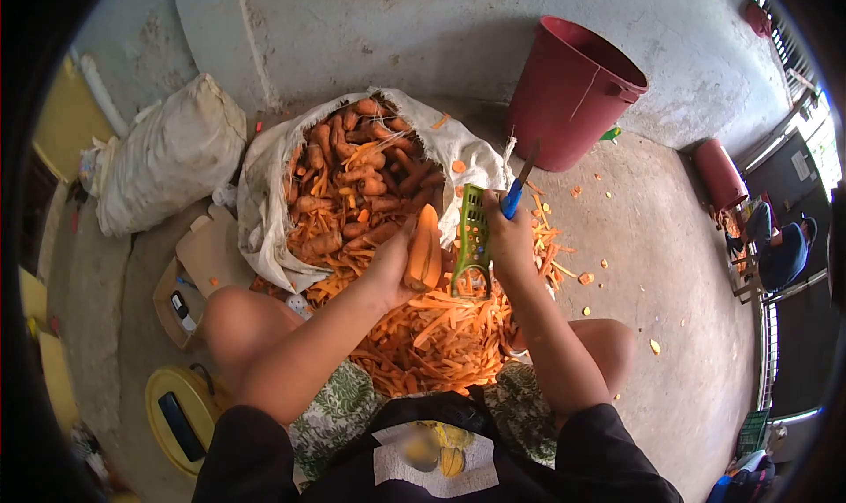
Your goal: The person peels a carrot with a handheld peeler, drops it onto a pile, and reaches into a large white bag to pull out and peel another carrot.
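Note:
My left hand [389,263] is closed around a carrot [426,249], pointed upright with its orange flesh partly bared. Just right of it, my right hand [512,239] grips a green peeler [473,230] with a perforated body and a loop at its lower end. The same hand also holds a knife [511,200] by its blue handle, blade pointing up and away. Peeler and carrot are apart. Beneath both hands lies a heap of carrot peelings [432,340]. Beyond them, an open white sack [264,212] is full of unpeeled carrots [370,173].
A tall red bin [564,98] stands by the wall. At left are a stuffed white sack [172,155], a cardboard box [207,247] and a yellow lid [167,388] bearing a phone [181,425]. Carrot scraps dot the floor at right. Another person [784,247] sits far right.

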Available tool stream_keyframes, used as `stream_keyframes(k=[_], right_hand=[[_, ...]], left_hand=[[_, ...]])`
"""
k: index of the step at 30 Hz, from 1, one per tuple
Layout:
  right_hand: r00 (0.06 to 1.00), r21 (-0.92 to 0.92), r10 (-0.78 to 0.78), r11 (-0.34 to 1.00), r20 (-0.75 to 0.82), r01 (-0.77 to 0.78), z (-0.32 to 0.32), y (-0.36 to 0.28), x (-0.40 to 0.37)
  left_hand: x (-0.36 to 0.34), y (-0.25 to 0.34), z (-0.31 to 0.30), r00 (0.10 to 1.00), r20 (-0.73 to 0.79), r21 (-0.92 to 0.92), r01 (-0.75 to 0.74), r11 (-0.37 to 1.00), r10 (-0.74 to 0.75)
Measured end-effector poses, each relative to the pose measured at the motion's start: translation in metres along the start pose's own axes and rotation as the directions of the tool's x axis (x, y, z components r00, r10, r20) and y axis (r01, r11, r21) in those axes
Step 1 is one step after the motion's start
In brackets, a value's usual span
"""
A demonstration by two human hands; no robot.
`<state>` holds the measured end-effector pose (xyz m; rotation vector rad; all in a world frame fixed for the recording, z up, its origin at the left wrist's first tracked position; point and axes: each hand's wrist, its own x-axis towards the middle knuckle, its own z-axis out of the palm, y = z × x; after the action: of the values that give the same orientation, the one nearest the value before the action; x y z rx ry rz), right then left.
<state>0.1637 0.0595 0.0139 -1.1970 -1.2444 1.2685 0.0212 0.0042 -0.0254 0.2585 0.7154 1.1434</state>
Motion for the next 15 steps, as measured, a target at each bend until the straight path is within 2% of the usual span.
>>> stream_keyframes(k=[1,3,5,12,14,15], right_hand=[[1.0,-0.001,0.002,1.0,0.002,-0.002,0.004,0.003,-0.002],[0.995,-0.114,-0.061,0.992,-0.078,0.051,0.013,0.004,-0.007],[0.991,-0.129,-0.054,0.991,-0.119,0.038,0.018,0.004,-0.012],[0.988,-0.094,-0.105,0.991,-0.11,0.095,0.023,0.016,-0.01],[0.997,-0.043,0.005,0.999,-0.081,-0.008,0.023,0.013,-0.011],[0.997,-0.043,0.005,0.999,-0.083,-0.009,0.023,0.013,-0.011]], left_hand=[[0.006,-0.007,-0.004,0.997,-0.079,-0.096,-0.017,0.995,0.009],[0.008,-0.012,0.001,0.992,-0.127,-0.084,0.011,0.996,-0.022],[0.005,-0.014,0.005,0.993,-0.011,-0.198,0.114,0.974,-0.119],[0.004,-0.018,0.004,0.994,0.061,-0.29,0.101,0.952,-0.087],[0.005,-0.018,0.004,0.995,0.054,-0.259,0.096,0.961,-0.084],[0.005,-0.017,0.005,0.995,0.047,-0.23,0.091,0.969,-0.082]])
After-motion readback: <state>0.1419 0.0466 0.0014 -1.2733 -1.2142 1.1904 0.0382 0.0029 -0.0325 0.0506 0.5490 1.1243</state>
